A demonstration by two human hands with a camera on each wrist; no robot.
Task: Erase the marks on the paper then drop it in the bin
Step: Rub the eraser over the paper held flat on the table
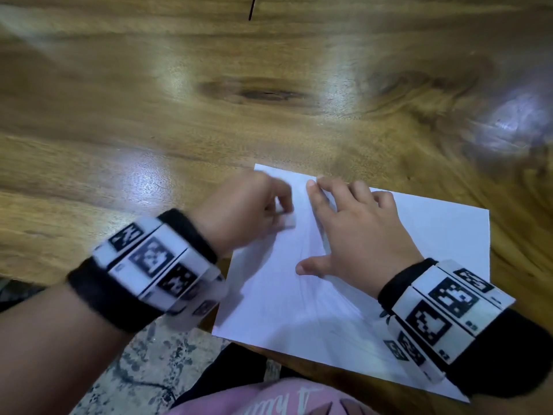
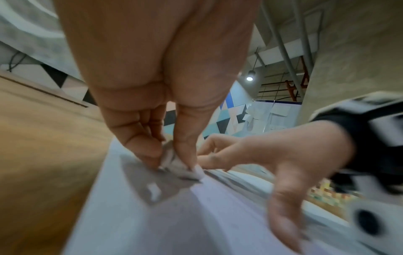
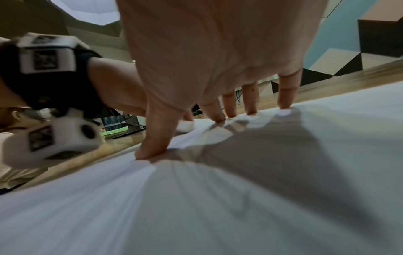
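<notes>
Pinching a small white eraser (image 2: 174, 162) against the paper (image 1: 299, 310), the left hand (image 1: 239, 211) works near the table's (image 1: 179, 115) near edge. Beside it, the right hand (image 1: 356, 232) presses the sheet flat with spread, straight fingers, holding nothing.

left hand (image 1: 245, 211) blurred, fingers curled, pinching a small eraser (image 2: 174, 163) between thumb and fingertips, right hand (image 1: 359, 232) spread flat, fingers straight, thumb out, pressing down, tagged bands on both wrists

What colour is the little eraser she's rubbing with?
White eraser, clearest in the left wrist view.
</notes>
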